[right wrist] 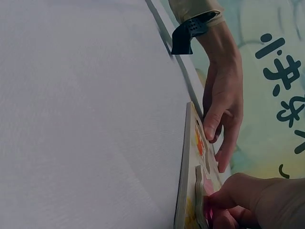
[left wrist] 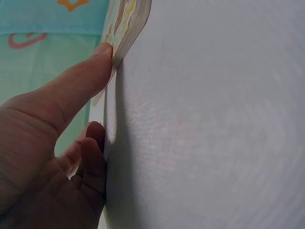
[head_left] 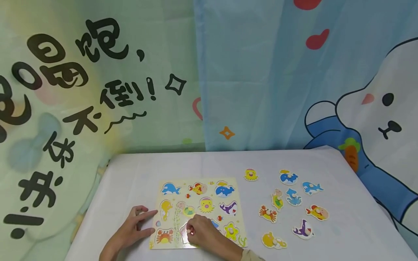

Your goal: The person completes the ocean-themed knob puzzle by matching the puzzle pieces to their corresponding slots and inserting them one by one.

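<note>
A sea-animal peg puzzle board (head_left: 202,184) lies flat on the table, with printed recesses such as a whale, a crab and a star. My right hand (head_left: 205,233) is over its lower middle, pinching the pink knob of a wooden puzzle piece (right wrist: 199,191). That piece sits slightly raised against the board in the right wrist view; its picture is mostly hidden. My left hand (head_left: 132,226) has its fingers extended, thumb and fingertip touching the board's left edge. In the left wrist view the thumb (left wrist: 78,76) meets the board's side.
Right of the board lie several loose puzzle pieces: an octopus (head_left: 251,174), a crab (head_left: 267,214), a fish (head_left: 317,212), a purple-and-white piece (head_left: 303,230) and a yellow piece (head_left: 273,240). A white cloth (head_left: 130,174) covers the table. Printed curtains (head_left: 238,72) hang behind it.
</note>
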A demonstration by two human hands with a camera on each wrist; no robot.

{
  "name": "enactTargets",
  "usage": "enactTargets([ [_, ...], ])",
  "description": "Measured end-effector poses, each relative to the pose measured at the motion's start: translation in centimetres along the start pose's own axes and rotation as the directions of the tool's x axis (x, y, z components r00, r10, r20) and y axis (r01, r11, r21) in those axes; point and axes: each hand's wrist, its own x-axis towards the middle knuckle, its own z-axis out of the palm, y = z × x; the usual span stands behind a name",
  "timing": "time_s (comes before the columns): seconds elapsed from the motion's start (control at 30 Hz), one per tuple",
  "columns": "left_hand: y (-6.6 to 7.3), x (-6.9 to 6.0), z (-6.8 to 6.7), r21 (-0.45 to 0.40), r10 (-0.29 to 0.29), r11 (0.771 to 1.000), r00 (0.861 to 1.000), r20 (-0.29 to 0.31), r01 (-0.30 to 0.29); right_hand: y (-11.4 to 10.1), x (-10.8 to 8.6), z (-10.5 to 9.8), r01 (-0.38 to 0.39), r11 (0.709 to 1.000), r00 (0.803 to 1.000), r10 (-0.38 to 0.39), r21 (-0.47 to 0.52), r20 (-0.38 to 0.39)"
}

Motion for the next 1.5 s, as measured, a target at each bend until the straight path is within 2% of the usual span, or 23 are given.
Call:
enactTargets([
  [0.4, 0.4, 0.1, -0.2, 0.004, -0.002, 1.000, 1.000, -0.012, 0.002, 0.2, 0.3, -0.1, -0.003, 1.000, 1.000, 0.003, -0.016, -0.001],
  [0.7, 0.2, 0.1, 0.0, 0.005, -0.024, 1.000, 1.000, -0.012, 0.024, 0.1, 0.4, -0.2, -0.063, 0.998, 0.992, 0.061, 0.008, 0.112],
  [0.8, 0.2, 0.0, 0.0, -0.002, -0.029, 1.000, 1.000, -0.009, 0.029, 0.0, 0.3, -0.3, -0.070, 0.997, 0.990, 0.069, 0.012, 0.122],
  [1.03, 0.1, 0.0, 0.2, -0.010, -0.029, 1.000, 1.000, -0.004, 0.029, 0.0, 0.0, 0.0, -0.052, 0.999, 0.995, 0.053, -0.008, 0.089],
  [1.13, 0.2, 0.0, 0.1, -0.016, -0.033, 0.999, 0.999, 0.002, 0.033, 0.0, -0.1, 0.3, -0.048, 0.996, 0.996, 0.053, -0.074, 0.067],
  [1.33, 0.2, 0.0, 0.1, -0.004, -0.046, 0.999, 0.999, -0.006, 0.046, -0.2, -0.4, 0.7, -0.005, 0.976, 1.000, 0.000, -0.217, -0.022],
  [1.5, 0.1, 0.0, 0.2, -0.004, -0.053, 0.999, 0.999, -0.010, 0.053, -0.5, -0.9, 0.2, -0.004, 0.973, 1.000, -0.002, -0.230, -0.027],
])
